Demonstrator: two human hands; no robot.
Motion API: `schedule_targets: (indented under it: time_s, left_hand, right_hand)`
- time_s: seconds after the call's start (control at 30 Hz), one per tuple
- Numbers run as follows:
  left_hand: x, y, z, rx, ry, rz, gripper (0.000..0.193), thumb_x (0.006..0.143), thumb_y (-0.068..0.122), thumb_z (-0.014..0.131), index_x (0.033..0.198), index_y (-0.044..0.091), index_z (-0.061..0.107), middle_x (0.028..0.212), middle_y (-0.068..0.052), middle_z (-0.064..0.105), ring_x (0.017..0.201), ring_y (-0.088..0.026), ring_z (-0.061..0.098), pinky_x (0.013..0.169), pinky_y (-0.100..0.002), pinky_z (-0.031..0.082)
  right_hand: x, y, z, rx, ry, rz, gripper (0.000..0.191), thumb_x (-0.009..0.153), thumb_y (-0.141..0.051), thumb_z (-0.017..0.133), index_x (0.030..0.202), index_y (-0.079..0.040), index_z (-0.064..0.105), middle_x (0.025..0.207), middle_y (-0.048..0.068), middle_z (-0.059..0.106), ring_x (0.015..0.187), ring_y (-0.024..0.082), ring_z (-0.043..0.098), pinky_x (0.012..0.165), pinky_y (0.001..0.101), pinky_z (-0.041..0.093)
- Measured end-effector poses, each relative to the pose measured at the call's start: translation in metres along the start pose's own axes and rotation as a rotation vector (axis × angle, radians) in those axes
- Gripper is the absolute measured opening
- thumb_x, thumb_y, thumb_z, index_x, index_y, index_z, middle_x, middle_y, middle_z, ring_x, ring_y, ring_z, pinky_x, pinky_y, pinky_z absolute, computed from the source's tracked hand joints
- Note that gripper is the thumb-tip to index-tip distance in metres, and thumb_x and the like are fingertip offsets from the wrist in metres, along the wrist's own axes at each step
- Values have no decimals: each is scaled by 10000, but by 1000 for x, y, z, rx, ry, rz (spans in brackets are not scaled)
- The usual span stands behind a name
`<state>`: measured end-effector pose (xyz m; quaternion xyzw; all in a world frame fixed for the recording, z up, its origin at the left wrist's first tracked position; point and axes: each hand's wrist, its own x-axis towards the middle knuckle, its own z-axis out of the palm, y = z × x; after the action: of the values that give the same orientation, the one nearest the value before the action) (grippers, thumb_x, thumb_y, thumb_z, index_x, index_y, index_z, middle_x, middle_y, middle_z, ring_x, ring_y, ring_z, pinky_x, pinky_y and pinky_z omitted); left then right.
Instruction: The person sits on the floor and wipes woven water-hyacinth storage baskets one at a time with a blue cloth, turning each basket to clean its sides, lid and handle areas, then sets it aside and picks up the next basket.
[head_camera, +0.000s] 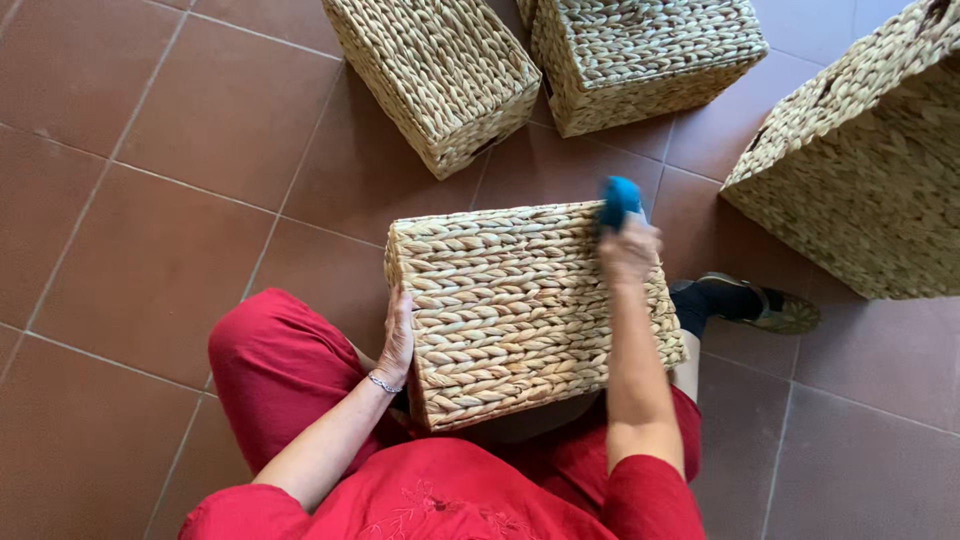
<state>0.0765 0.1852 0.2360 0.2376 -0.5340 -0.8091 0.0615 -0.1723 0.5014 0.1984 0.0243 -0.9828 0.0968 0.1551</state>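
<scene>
Rectangular woven straw basket (520, 310) rests upturned on lap, long axis running left-right. Left hand (397, 340) flat against its near-left side, steadying. Right hand (628, 250) at far-right edge, closed round blue cloth (619, 200). Three similar baskets (440, 70) on terracotta floor (150, 250) beyond.

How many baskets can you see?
4: one basket on the lap, two baskets on the floor above it, one basket at the right edge. More may be hidden.

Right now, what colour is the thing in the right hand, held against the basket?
Bright blue, gripped in the right hand; the head view shows it.
</scene>
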Motion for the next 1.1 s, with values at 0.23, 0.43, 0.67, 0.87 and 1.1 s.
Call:
schedule_targets:
  time_s: [0.23,0.43,0.67,0.87,1.1]
  left_hand:
    - [7,5,5,212,112,73,601,1025,482,448,1466,79,517,1415,-107,580,1304,-197,529,1117,-350,396]
    - [1,6,7,36,23,43,593,1022,477,428,1452,74,492,1379,-88,592,1273,-193,553,1097,-342,431]
    - [7,-11,2,94,17,137,604,1037,488,442,1431,42,544,1370,-100,600,1261,-201,537,1101,-344,410]
    - [1,-10,7,108,106,70,601,1008,483,456,1435,67,535,1393,-71,585,1290,-189,517,1092,-337,381]
    - [15,-14,7,168,91,155,606,1028,488,458,1402,26,577,1389,-92,605,1286,-199,534,1106,-332,381]
  right_hand:
    - [-70,52,-9,105,-76,334,436,932,-361,677,1149,0,567,1116,315,612,981,476,613,837,585,494]
    - [-169,-92,-83,650,-278,-43,300,921,-177,610,1185,-36,589,996,199,644,814,365,630,693,491,528]
    - [-244,-138,-164,697,-287,-426,413,793,-147,776,1181,-70,658,956,155,647,861,380,629,717,487,516]
    - [-221,-7,-116,288,-60,12,456,876,-332,745,1224,-59,634,1042,184,674,915,375,662,745,477,554]
    - [-207,73,-71,89,-43,359,583,912,-438,739,1317,-47,586,1199,225,629,1057,444,636,849,555,518]
